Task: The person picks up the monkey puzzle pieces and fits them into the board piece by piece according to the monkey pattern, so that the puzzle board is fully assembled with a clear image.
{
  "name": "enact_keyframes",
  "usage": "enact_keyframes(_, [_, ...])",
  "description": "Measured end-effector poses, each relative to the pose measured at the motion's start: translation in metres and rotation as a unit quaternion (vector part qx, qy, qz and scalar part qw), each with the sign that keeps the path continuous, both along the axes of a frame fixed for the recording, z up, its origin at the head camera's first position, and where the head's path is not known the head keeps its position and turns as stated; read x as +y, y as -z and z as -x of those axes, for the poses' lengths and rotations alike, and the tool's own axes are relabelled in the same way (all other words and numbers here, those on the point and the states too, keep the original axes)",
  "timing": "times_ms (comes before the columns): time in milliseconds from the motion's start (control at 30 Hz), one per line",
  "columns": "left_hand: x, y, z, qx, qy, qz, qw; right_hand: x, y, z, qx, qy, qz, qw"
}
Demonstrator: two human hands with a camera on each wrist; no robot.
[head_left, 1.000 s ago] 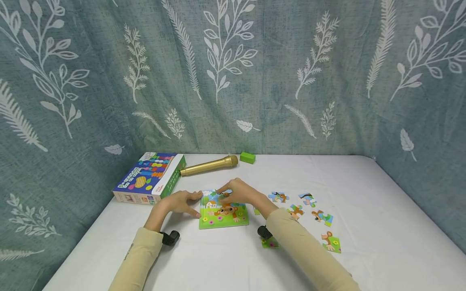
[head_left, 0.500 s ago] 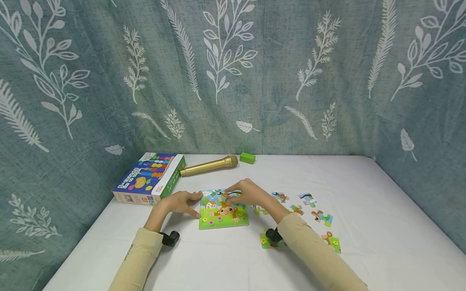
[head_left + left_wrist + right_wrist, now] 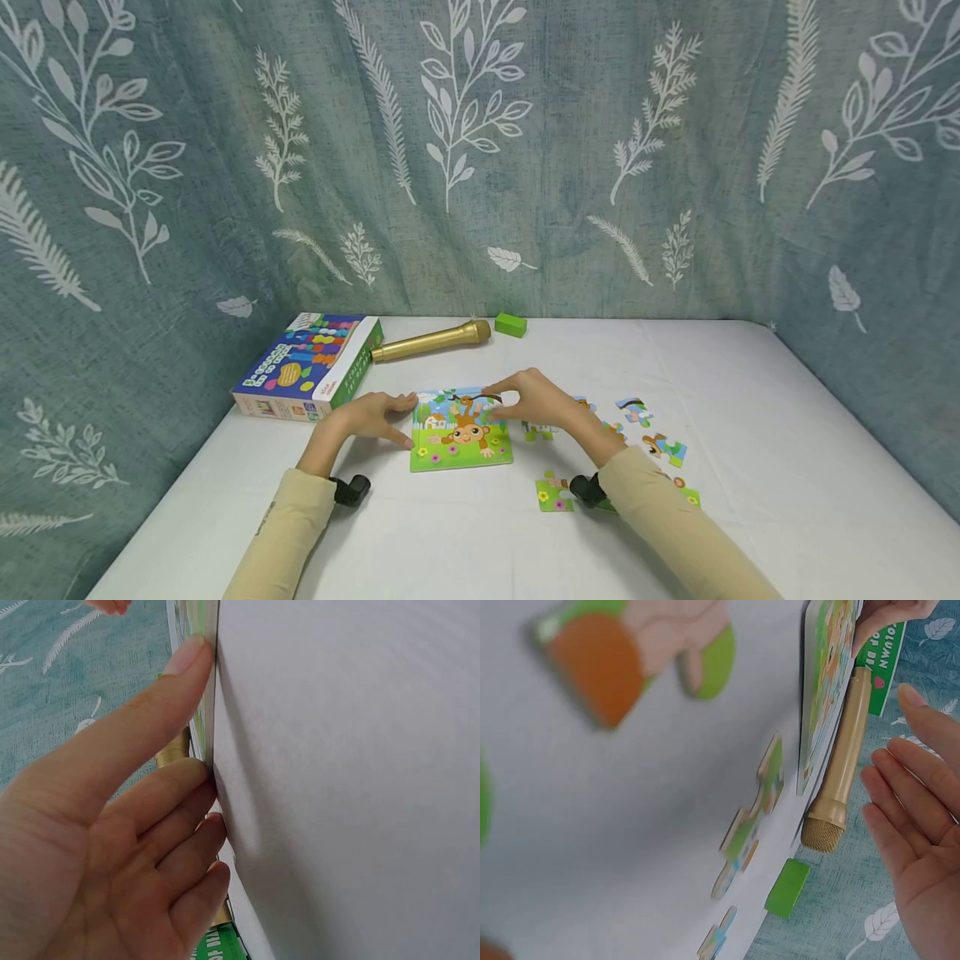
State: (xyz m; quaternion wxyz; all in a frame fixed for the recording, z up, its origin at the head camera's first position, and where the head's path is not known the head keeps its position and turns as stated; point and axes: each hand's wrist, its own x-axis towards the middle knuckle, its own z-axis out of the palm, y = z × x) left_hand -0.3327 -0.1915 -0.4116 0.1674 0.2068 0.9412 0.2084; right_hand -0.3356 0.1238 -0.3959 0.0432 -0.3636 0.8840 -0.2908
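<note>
A picture puzzle board [image 3: 453, 442] with a monkey scene lies flat on the white table. My left hand [image 3: 367, 417] rests at its left side, thumb against the edge near the front, fingers by the far corner. In the left wrist view the thumb [image 3: 169, 682] touches the board's rim and the other fingers are loosely bent. Over the board's upper right corner hovers my right hand [image 3: 536, 398], thumb and fingers apart, nothing between them. Loose jigsaw pieces lie to the right, such as one by the forearm [image 3: 553, 493] and another farther right [image 3: 665, 450]; the right arm covers some.
A boxed game [image 3: 307, 367] stands at the back left. Beside it lies a gold microphone [image 3: 431, 342], and a green block [image 3: 510, 325] sits at the table's far edge. A patterned curtain [image 3: 562, 167] hangs behind and along the sides.
My right hand has drawn back to the right across the board, uncovering more of its picture. Its forearm now hides other pieces. The left hand has stayed in place.
</note>
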Motion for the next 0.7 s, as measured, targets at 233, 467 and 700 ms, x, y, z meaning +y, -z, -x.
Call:
enact_keyframes(233, [-0.003, 0.003, 0.001, 0.001, 0.005, -0.001, 1.0000, 0.012, 0.001, -0.007, -0.002, 0.012, -0.003, 0.9999])
enact_keyframes(467, [-0.002, 0.001, -0.001, 0.001, 0.009, 0.000, 1.0000, 0.024, 0.003, -0.010, 0.002, 0.020, -0.006, 0.9998])
enact_keyframes(700, [-0.004, 0.004, -0.001, 0.016, 0.015, -0.004, 0.9998, 0.035, 0.001, -0.013, 0.006, 0.019, -0.008, 0.9998])
